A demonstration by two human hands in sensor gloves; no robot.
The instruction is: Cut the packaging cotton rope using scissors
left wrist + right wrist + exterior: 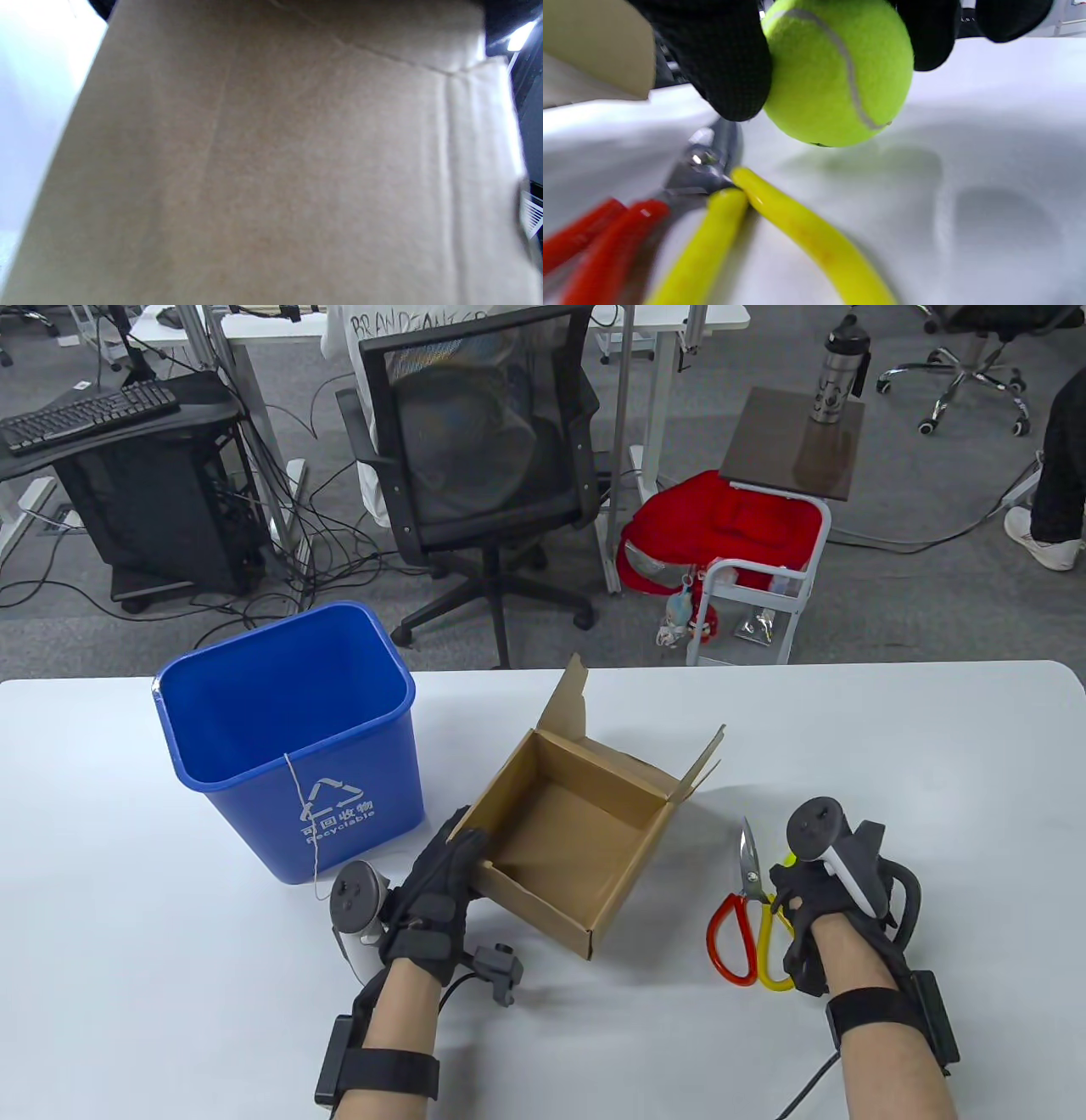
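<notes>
A thin white cotton rope [299, 806] hangs over the front rim of a blue recycling bin [254, 814] at the left. An open, empty cardboard box [594, 763] stands in the middle of the table. My left hand [454, 857] grips the box's near left wall; the cardboard [271, 169] fills the left wrist view. Scissors [747, 899] with red and yellow handles lie shut on the table right of the box, blades pointing away. My right hand [793, 882] hovers just right of the scissors [746, 203] and holds a tennis ball [835, 72] between gloved fingers [725, 55].
The white table [891, 746] stretches across the view, its far edge behind the bin and box. Beyond it are an office chair [484, 432], a red bag on a small cart [764, 585] and a keyboard desk [93, 415].
</notes>
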